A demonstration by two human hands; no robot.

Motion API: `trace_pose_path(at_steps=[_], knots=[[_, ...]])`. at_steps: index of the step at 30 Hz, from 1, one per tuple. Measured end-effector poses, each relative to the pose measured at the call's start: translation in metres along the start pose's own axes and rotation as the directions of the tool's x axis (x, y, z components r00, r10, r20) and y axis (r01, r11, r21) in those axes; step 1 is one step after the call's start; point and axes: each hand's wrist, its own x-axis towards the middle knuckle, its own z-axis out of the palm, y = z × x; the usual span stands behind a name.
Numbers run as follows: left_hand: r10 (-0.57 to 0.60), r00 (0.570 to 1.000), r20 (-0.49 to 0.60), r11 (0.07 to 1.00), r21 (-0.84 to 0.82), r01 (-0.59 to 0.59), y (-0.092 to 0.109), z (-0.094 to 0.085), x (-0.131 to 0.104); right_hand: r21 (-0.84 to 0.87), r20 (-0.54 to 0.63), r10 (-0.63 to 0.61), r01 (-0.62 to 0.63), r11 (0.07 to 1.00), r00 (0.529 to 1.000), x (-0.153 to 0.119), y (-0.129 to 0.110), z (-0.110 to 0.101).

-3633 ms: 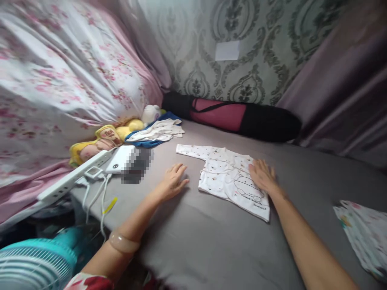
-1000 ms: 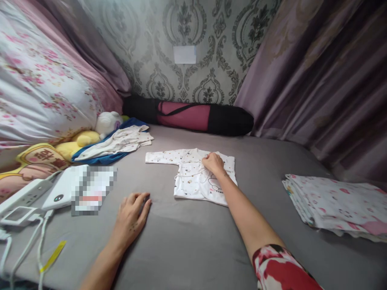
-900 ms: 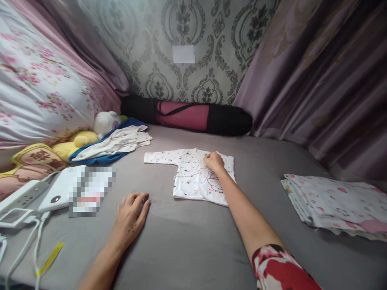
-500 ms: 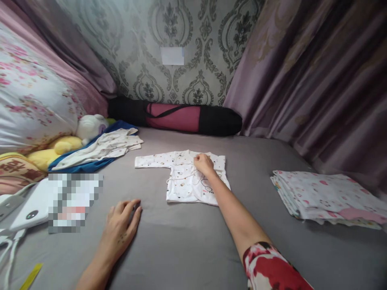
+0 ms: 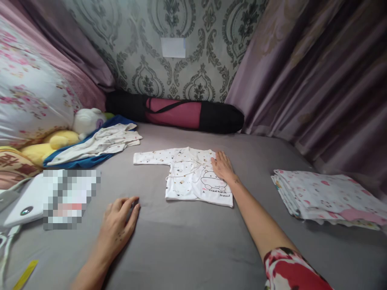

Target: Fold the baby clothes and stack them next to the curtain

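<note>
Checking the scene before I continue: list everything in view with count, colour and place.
small top: 1, white printed, centre
folded cloths: stack, count unclear, white printed, right
crumpled clothing: count unclear, white, left
blue cloth: 1, blue, beneath it
plush toys: at least 2, white/yellow, left
printed item: 1, yellow-brown, left edge
floral bedding: 1, white/pink, left
device: 1, white, left
pixelated item: 1, colour unclear, beside device
cables: several, white, left edge
strip: 1, yellow, lower left
long bag: 1, black/pink, back
card: 1, white, on wall
curtains: 2, mauve, both sides
sheet: 1, grey, underneath
left hand: 1, on sheet
right hand: 1, on small top
sleeve: 1, red floral, lower right
</note>
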Motion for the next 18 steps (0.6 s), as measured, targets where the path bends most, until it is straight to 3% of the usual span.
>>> trace_pose_path(at_steps=[6, 10, 14, 18], knots=[[0.005, 1.0, 0.003, 1.0, 0.02, -0.005, 0.001, 0.001, 0.0, 0.013, 0.053, 0.019, -0.02, 1.0, 0.998, 0.0, 0.002, -0.002], [0.008, 0.999, 0.034, 0.999, 0.045, -0.01, 0.004, -0.003, 0.003, 0.023, 0.045, -0.029, 0.028, 0.999, 0.999, -0.004, -0.019, -0.012], [0.015, 0.976, 0.219, 1.0, -0.001, -0.015, 0.009, -0.019, 0.02, 0.128, 0.102, -0.191, 0.177, 0.976, 0.976, -0.011, -0.054, -0.013], [-0.08, 0.933, 0.352, 0.99, -0.079, 0.115, 0.002, -0.025, 0.063, 0.142, 0.127, -0.228, 0.21, 0.967, 0.965, -0.015, -0.075, -0.006]])
